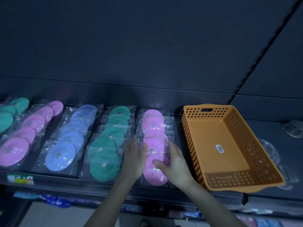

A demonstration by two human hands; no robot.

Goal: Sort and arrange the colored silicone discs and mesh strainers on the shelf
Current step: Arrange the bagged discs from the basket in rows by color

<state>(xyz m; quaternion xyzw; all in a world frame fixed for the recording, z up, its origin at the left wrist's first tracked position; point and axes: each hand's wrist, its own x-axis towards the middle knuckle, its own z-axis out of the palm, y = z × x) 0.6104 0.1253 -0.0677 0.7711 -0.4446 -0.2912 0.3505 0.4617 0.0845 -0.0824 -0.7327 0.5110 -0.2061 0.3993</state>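
Step in hand: squaring up the right-most pink row (154, 126) of bagged silicone discs on the shelf (57, 179).

- left hand (136, 158): fingers straight, set along the left edge of that row, thumb lying on a disc. Not gripping.
- right hand (173, 159): fingers straight along the right edge, thumb across the front pink disc. It looks like a flat press and not a pinch.
- So both hands are open and bracket the row from either side.

Layout, left to right: far teal row (9, 112), second pink row (32, 128), blue row (72, 136), teal row (113, 136), then the pink row being worked. Each row is overlapped front to back and sorted by colour. The discs look mostly done.

The orange basket (213, 145) sits just right of the pink row, skewed to the shelf edge, with nothing visible inside but a label. Clear bagged items (293, 130) lie beyond and partly under it. These may be the strainers, but the view is too dim to confirm.

Next move, by judgement: a light inward squeeze to line the pink bags up, keeping the overlap even. The bags are slippery, so pushing hard on one side would likely fan the stack. After that, straighten the basket and deal with the clear items on the right.
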